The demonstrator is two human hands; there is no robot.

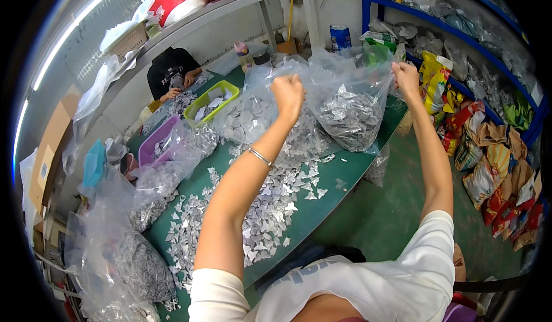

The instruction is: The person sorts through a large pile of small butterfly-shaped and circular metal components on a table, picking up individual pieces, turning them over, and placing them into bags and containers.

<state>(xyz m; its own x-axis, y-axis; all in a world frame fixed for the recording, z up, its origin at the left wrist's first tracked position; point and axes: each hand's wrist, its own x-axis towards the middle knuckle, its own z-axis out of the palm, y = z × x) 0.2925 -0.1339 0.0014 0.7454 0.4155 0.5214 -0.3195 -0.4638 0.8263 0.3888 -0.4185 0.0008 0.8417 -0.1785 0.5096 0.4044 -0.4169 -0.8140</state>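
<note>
A clear plastic bag (352,117) partly filled with small silvery flat pieces rests at the right edge of the green table (330,193). My right hand (406,79) is closed in a pinch on the bag's upper right edge. Raised in a fist, my left hand (288,95) grips the plastic on the bag's other side; the exact grip is hidden behind the fingers. Under and beyond my left forearm lies a spread of loose silvery pieces (267,218), butterfly-like in shape. Another clear bag (244,118) with round flat pieces stands just left of my left hand.
A green basket (211,101) and a purple basket (155,141) stand along the table's left. Large bags of small parts (144,267) crowd the near left. Across the table sits another person (172,75), hands on small pieces. Blue shelves (448,17) and sacks (483,184) line the right.
</note>
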